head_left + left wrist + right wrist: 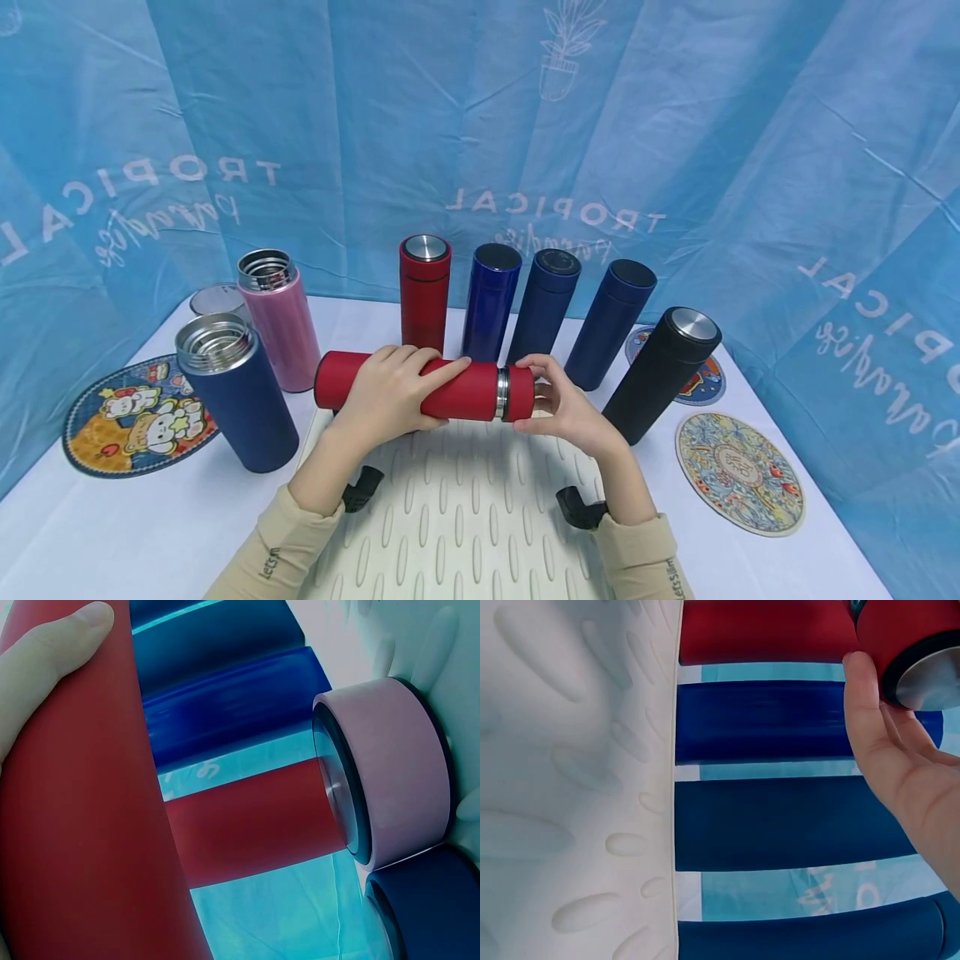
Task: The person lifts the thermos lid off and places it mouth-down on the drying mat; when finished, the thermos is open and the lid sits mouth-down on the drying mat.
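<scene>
A red thermos bottle [468, 392] lies level in the air above the pale ridged mat. My left hand [392, 388] grips its body from above, with the thumb along the near side in the left wrist view. At the other end, my right hand [564, 410] holds the red lid [521, 393] between thumb and fingers. A bare steel band [501, 393] shows between body and lid. The lid's silver end [934, 679] faces the right wrist camera. Beyond the bottle, the left wrist view has a pink lid [405, 772] and a navy lid [435, 900] side by side on the mat.
Lidless pink [287, 337] and navy [243, 408] bottles stand at left. Behind my hands are a capped red bottle [425, 296] and several blue ones [491, 304]; a black one [660, 375] leans in view at right. Round mats [741, 473] and the ridged mat [450, 533] cover the table.
</scene>
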Available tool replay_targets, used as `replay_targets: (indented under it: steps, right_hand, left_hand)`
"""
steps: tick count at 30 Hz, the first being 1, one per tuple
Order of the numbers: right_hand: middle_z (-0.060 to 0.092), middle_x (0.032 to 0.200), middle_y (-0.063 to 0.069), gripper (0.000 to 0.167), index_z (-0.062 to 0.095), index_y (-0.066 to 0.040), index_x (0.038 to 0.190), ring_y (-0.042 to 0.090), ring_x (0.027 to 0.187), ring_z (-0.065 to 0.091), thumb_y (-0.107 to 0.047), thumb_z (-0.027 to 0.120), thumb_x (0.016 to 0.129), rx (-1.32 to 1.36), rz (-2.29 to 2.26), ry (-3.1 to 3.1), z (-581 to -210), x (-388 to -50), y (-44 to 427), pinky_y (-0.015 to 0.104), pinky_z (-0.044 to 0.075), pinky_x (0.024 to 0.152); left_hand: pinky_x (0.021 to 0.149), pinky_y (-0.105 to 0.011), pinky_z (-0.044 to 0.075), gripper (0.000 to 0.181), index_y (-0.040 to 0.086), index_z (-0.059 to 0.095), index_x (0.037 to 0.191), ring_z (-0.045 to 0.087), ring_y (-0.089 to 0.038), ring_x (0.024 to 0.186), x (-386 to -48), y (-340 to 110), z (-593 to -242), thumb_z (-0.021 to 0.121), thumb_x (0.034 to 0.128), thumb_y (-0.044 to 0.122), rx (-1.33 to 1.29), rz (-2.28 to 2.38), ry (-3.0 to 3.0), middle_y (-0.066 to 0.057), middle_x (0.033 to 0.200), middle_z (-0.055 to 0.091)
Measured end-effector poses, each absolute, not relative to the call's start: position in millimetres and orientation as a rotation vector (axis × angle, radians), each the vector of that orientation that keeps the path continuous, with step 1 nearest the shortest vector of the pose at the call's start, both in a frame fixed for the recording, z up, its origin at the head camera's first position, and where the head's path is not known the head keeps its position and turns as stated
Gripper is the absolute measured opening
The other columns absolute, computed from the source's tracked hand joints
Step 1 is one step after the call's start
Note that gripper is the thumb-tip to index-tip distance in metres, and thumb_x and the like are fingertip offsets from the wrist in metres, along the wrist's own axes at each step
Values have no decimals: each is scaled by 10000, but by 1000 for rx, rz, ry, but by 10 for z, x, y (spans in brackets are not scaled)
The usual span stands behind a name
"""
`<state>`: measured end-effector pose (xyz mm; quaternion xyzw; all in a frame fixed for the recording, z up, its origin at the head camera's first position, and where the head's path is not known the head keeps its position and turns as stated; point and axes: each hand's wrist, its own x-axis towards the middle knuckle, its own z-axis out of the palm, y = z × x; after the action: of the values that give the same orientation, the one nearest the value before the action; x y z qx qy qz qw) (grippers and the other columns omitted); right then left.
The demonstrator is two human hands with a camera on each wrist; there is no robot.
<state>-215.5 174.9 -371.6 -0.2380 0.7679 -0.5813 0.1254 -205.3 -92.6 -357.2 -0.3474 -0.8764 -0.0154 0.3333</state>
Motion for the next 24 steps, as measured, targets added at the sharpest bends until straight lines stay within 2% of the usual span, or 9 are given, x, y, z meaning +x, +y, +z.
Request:
replay_targets:
  steps: [3,8,17,24]
  right_hand:
    - [373,1278,131,697,336,-142,1257,334,1114,480,2,736,705,-729,-1707,2245,-3703,-2155,1749,496,450,905]
    - [354,1311,119,717,348,-129,1246,351,1148,438,88,722,674,-748,-1717,2261,-3680,-2145,1776,464,469,886]
    - [333,1337,117,710,362,-134,1257,361,1146,428,68,723,680,-686,-1728,2308,-3653,-2137,1850,408,481,865]
    - [337,1347,129,723,346,-124,1270,355,1136,435,67,723,684,-664,-1720,2312,-3631,-2125,1854,388,480,867]
  left_hand:
    - [758,-413,517,798,276,561,1259,610,-254,868,-2059,-927,-3577,831,544,504,-906,-43,-2294,-71,1001,639]
    - [756,-409,516,779,270,565,1255,610,-253,861,-2071,-933,-3583,827,556,492,-909,-67,-2281,-66,994,638]
    - [759,-432,517,784,253,570,1245,613,-262,865,-2090,-994,-3561,841,538,460,-874,-166,-2295,-75,1005,631]
    - [752,-457,522,878,158,527,1282,614,-288,918,-2180,-1083,-3440,879,517,406,-739,-394,-2299,-109,1082,626]
